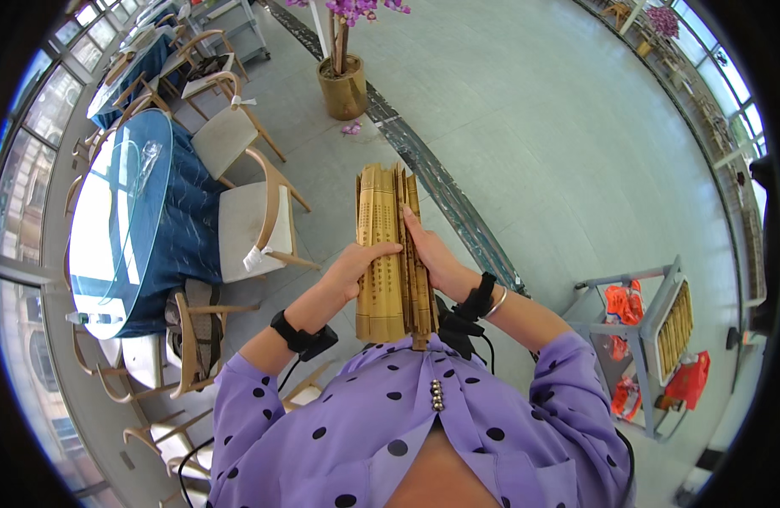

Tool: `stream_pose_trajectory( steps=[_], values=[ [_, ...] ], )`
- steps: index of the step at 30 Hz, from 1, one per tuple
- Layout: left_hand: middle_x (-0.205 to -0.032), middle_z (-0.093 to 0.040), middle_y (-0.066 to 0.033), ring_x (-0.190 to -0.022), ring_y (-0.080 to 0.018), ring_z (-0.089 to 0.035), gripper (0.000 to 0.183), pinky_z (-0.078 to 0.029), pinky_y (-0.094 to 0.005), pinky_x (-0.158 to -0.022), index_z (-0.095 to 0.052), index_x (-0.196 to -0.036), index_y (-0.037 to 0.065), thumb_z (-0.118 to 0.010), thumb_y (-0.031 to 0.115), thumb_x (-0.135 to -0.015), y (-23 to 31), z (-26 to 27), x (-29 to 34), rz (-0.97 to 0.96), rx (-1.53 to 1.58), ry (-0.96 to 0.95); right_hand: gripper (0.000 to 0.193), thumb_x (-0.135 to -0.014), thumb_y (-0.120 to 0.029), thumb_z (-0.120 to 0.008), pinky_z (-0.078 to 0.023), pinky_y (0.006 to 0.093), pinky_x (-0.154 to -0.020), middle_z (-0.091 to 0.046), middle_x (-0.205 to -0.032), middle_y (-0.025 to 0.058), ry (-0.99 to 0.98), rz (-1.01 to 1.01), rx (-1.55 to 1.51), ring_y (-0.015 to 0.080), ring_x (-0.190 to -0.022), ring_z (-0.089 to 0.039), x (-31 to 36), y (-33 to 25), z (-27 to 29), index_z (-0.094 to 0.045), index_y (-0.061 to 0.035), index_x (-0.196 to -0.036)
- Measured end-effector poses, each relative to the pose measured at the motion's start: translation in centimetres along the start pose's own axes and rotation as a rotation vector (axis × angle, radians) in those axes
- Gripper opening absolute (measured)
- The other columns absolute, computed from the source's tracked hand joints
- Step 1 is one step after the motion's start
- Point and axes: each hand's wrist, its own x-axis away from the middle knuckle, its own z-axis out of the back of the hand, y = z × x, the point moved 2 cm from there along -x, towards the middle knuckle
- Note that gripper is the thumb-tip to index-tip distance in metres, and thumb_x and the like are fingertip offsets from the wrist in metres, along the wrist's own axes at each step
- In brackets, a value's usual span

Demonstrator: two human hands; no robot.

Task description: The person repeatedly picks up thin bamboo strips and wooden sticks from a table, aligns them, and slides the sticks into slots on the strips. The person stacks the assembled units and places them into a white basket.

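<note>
In front of my chest I hold a bamboo-slip scroll [379,292], its yellow-brown strips upright and partly rolled or folded together. Rows of small dark characters run down the strips. My left hand [356,264] grips the left side, with the thumb laid across the front. My right hand [430,254] is closed on the right side, where several strips stand edge-on in a bundle. The fingers behind the scroll are hidden. Each wrist wears a black strap with a small box and a cable.
At the left, a round glass-topped table [165,195] with a blue cloth stands among wooden chairs [248,216]. Ahead is a gold pot [342,89] with purple flowers. A grey cart [631,334] holding orange-red bags is on the right. A dark strip [441,186] crosses the floor.
</note>
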Motion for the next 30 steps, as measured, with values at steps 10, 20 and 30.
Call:
stream_pose_trajectory(
  steps=[10, 20, 30],
  values=[
    [-0.104, -0.071, -0.0118, -0.087, -0.0213, -0.072, 0.041, -0.061, -0.0351, -0.078, -0.058, -0.122, -0.003, -0.073, 0.013, -0.088, 11.2, -15.9, -30.0, 0.034, -0.126, -0.218, 0.071, -0.095, -0.063, -0.054, -0.058, 0.0364, -0.077, -0.068, -0.111, 0.0147, 0.228, 0.199, -0.184, 0.0205, -0.089, -0.070, -12.0, -21.2, 19.9, -0.061, 0.0026, -0.122],
    [-0.105, -0.071, -0.0128, -0.088, -0.0208, -0.072, 0.041, -0.061, -0.0351, -0.079, -0.058, -0.121, -0.004, -0.073, 0.013, -0.087, 27.9, -31.0, -57.7, 0.218, -0.282, -0.329, 0.072, -0.096, -0.065, -0.048, -0.059, 0.0339, -0.079, -0.069, -0.109, 0.0121, 0.290, 0.271, -0.259, 0.0188, -0.092, -0.069, -27.9, -45.0, 37.4, -0.059, 0.0008, -0.126],
    [-0.105, -0.070, -0.0119, -0.089, -0.0208, -0.072, 0.039, -0.062, -0.0359, -0.079, -0.058, -0.120, -0.001, -0.073, 0.014, -0.088, 40.3, -42.4, -83.2, 0.321, -0.337, -0.423, 0.080, -0.096, -0.064, -0.050, -0.058, 0.0386, -0.084, -0.066, -0.118, 0.0187, 0.414, 0.259, -0.325, 0.0242, -0.100, -0.068, -41.8, -64.5, 51.9, -0.055, 0.0085, -0.128]
  ],
)
